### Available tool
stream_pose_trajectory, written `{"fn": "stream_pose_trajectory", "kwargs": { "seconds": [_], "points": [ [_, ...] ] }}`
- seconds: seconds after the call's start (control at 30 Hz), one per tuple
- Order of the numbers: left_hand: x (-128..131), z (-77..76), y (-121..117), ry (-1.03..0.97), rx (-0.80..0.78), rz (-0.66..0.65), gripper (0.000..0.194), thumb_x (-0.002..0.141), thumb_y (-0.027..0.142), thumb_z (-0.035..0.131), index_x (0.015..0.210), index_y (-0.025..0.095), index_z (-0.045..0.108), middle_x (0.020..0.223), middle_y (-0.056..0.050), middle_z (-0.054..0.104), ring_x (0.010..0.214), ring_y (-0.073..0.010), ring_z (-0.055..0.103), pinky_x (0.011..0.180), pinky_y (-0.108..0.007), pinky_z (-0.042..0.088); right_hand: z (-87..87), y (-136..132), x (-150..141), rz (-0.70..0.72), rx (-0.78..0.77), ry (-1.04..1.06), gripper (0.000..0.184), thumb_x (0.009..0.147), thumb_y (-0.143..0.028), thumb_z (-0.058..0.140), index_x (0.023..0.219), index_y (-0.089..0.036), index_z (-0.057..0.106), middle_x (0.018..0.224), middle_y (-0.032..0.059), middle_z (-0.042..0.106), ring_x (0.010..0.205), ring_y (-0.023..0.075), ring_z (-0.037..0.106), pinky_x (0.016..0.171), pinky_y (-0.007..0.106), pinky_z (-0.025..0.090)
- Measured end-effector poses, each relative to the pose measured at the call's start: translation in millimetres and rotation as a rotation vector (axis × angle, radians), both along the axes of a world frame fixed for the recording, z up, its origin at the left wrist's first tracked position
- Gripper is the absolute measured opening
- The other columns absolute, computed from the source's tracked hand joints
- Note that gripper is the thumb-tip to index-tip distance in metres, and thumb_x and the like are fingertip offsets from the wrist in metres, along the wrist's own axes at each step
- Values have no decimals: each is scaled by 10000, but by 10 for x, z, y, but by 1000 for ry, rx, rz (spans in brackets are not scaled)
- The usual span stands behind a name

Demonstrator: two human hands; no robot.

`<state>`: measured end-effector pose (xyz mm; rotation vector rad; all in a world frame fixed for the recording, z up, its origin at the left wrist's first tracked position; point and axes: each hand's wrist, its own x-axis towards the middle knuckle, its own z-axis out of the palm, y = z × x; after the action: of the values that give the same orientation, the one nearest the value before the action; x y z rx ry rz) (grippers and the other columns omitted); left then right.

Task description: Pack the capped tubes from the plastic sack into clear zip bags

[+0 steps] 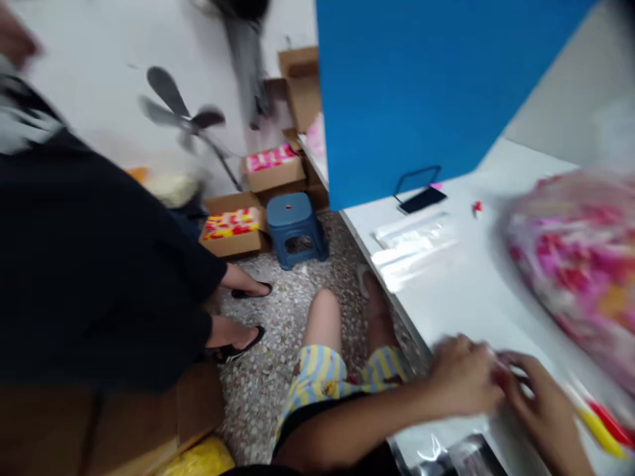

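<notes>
My left hand (pixel 464 373) is over the white table (pixel 464 301), its fingers closed. Touching or almost touching it, my right hand (pixel 540 400) curves its thumb and fingers inward in a pinch. Something small and reddish seems to be between the two hands, but blur and the fingers hide what it is. Below the hands lies a clear and black plastic packet (pixel 446 456). A yellow strip (pixel 602 433) and a red strip (pixel 610 421) lie right of my right hand. Beyond them rests a large clear bag of pink and red pieces (pixel 580 258).
Clear plastic bags (pixel 417 248) and a phone (pixel 421 199) lie by the blue partition (pixel 421 92). A person in dark clothes (pixel 89 264) stands at left. On the floor are a blue stool (pixel 292 221), cartons (pixel 233 246) and a fan (pixel 186 122).
</notes>
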<state>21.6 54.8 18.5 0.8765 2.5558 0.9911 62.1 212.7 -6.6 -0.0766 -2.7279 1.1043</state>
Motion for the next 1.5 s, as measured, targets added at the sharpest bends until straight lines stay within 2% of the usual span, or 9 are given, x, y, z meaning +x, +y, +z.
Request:
{"fn": "stream_pose_trajectory", "kwargs": {
  "seconds": [0.1, 0.17, 0.3, 0.43, 0.57, 0.77, 1.03, 1.23, 1.5],
  "points": [
    [-189, 19, -88, -238, 224, 127, 454, 814, 230, 575, 1241, 89, 512, 1113, -127, 644, 1006, -227, 601, 941, -373, 489, 162, -52, 39, 29, -12, 32, 214, 860, -371, 493, 972, -205, 568, 967, 87, 648, 849, 222, 635, 695, 345, 524],
    [-280, 30, -75, -348, 368, 157, 407, 809, 162, 573, 1214, 133, 544, 1090, -86, 669, 905, -178, 636, 883, -324, 518, 241, -98, -16, 20, -22, 94, 145, 878, -324, 488, 902, -201, 561, 1012, 99, 644, 930, 226, 628, 752, 352, 509],
    [-302, 16, 25, -478, 552, 160, 265, 804, 157, 596, 1065, 177, 631, 1004, -38, 694, 795, -137, 656, 770, -267, 536, 305, -86, -89, -10, -71, 159, 104, 883, -280, 507, 820, -203, 538, 1091, 116, 639, 1040, 246, 603, 785, 367, 487],
    [-267, -12, 108, -573, 633, 252, 162, 772, 165, 647, 933, 154, 653, 877, -34, 694, 779, -132, 655, 738, -243, 532, 269, 34, -84, 12, -129, 166, 96, 880, -252, 534, 793, -209, 533, 1065, 97, 662, 973, 222, 615, 779, 361, 478],
    [-262, 41, 134, -603, 612, 258, 49, 776, 166, 635, 820, 146, 645, 777, -13, 669, 721, -117, 627, 701, -225, 509, 230, 135, -56, 44, -132, 172, 72, 879, -220, 536, 807, -213, 535, 1034, 93, 674, 907, 204, 622, 770, 364, 495],
    [-262, 106, 144, -581, 511, 180, 174, 773, 132, 619, 944, 157, 642, 806, 7, 632, 683, -92, 585, 670, -206, 469, 217, 146, 20, 38, 32, 272, 54, 865, -166, 530, 885, -209, 557, 1042, 105, 685, 943, 214, 656, 752, 347, 536],
    [-234, 76, 112, -545, 476, 128, 258, 785, 108, 584, 1019, 188, 658, 906, -8, 629, 725, -92, 554, 707, -213, 472, 266, 169, 13, -28, -291, 20, 163, 901, -236, 530, 1031, -234, 630, 1023, 61, 661, 960, 189, 626, 789, 324, 524],
    [-245, 74, 62, -562, 483, 41, 321, 785, 75, 530, 1076, 167, 630, 896, -20, 618, 767, -103, 561, 699, -204, 464, 358, 232, -30, -1, -263, -100, 115, 884, -252, 556, 904, -216, 663, 889, 43, 647, 811, 161, 614, 691, 294, 519],
    [-221, 77, 73, -578, 462, 100, 265, 784, 74, 527, 1011, 148, 643, 778, 8, 603, 692, -86, 540, 662, -188, 445, 403, 204, 58, 23, -275, -129, 133, 845, -279, 619, 950, -211, 664, 912, 53, 662, 828, 175, 633, 734, 320, 541]
  ]
}}
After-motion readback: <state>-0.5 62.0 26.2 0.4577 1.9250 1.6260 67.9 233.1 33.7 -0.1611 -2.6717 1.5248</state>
